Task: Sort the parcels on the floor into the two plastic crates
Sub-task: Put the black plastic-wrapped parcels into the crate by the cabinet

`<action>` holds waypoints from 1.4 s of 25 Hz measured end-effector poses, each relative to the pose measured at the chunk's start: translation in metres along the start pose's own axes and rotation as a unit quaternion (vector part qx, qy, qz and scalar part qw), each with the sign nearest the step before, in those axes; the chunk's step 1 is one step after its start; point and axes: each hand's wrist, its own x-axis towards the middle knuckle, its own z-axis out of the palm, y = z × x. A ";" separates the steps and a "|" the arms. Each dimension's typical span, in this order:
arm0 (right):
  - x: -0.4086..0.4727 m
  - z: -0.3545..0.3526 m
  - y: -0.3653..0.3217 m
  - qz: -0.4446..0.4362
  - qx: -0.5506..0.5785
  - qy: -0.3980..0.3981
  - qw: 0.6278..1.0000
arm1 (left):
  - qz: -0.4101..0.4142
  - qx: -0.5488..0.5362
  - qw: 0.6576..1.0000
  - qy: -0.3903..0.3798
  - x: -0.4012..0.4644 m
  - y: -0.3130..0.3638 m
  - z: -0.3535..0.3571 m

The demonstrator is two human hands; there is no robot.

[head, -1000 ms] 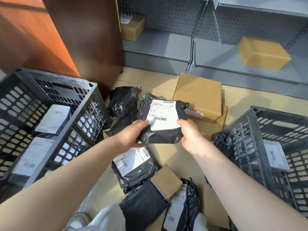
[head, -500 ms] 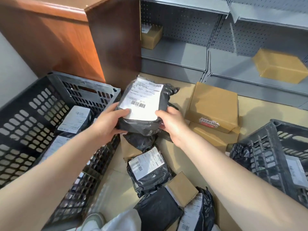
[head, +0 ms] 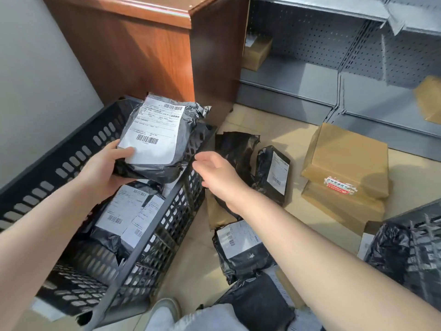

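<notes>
Single head-worn view, looking forward and steeply down from close above the floor, wide-angle. Left crate near at lower left, grey shelving farther off at upper right.

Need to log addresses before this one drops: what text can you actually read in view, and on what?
Held parcel label: barcodes and printed lines, too blurred to read.
Labels on parcels in the left crate: unreadable.
Floor parcels' labels: unreadable.
Red sticker on cardboard box: characters too small to read.
</notes>
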 end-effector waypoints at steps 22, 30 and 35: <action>0.022 0.083 0.075 -0.207 -0.402 0.100 0.886 | -0.113 0.056 0.990 0.062 0.111 -0.116 -0.025; 0.022 0.087 0.076 -0.211 -0.356 0.095 0.906 | -0.084 0.125 0.989 0.000 0.102 -0.151 -0.022; 0.021 0.086 0.077 -0.216 -0.356 0.101 0.904 | -0.007 0.257 0.966 0.038 0.094 -0.165 -0.023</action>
